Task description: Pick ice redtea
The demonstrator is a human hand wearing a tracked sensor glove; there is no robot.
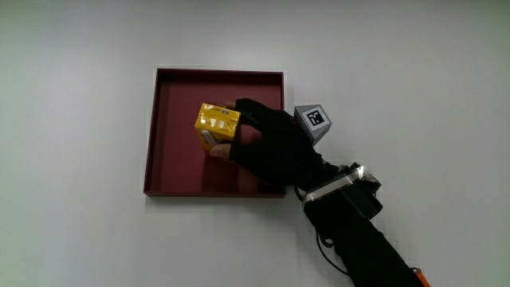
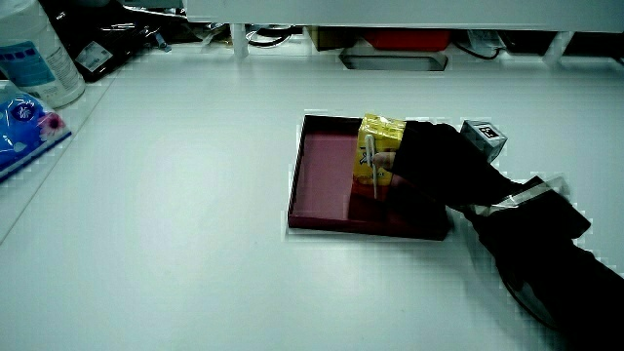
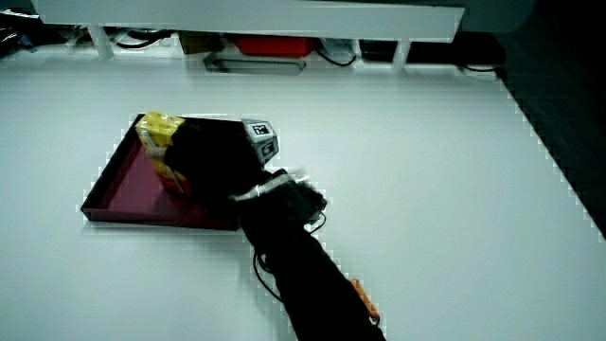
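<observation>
A yellow ice red tea carton [image 1: 216, 125] stands in a dark red square tray [image 1: 171, 151] on the white table. The gloved hand [image 1: 267, 143] reaches into the tray and its fingers wrap around the carton, thumb on the side nearer the person. A patterned cube [image 1: 314, 121] sits on the back of the hand. In both side views the carton [image 2: 378, 146] [image 3: 159, 134] stands upright in the tray with the hand [image 2: 434, 166] [image 3: 208, 156] closed on it. A straw [image 2: 371, 166] shows on the carton's face.
A low partition with cables runs along the table's edge farthest from the person [image 2: 390, 29]. A large plastic bottle [image 2: 39, 54] and a blue packet [image 2: 24, 122] lie at a table corner, away from the tray.
</observation>
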